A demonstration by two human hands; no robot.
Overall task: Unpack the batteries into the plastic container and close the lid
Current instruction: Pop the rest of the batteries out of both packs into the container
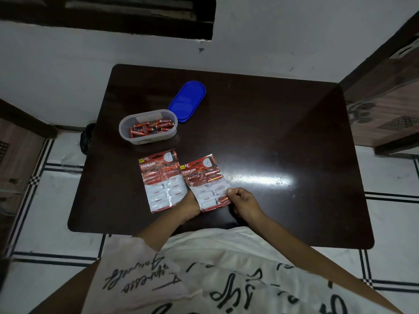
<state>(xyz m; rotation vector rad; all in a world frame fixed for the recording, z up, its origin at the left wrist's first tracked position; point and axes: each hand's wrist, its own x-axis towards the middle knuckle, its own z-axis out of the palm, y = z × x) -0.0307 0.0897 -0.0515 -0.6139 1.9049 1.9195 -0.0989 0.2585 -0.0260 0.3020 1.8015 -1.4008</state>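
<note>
The red Eveready blister pack (pixel 205 182), its lower white pockets mostly emptied, sits tilted near the table's (pixel 272 132) front edge. The right hand (pixel 243 203) pinches its lower right corner. The left hand (pixel 189 207) reaches beneath it with fingers hidden, perhaps supporting it, so I cannot tell its grip.

A dark brown glossy rectangular counter (pixel 260 132) stood on a white tiled floor with black lines (pixel 390 177). Behind the counter rose a scuffed white wall (pixel 272 37) with a dark wooden frame (pixel 113 17). Brown wooden furniture (pixel 385 105) flanked the counter's right; a black lump (pixel 87 139) lay at its left edge.
</note>
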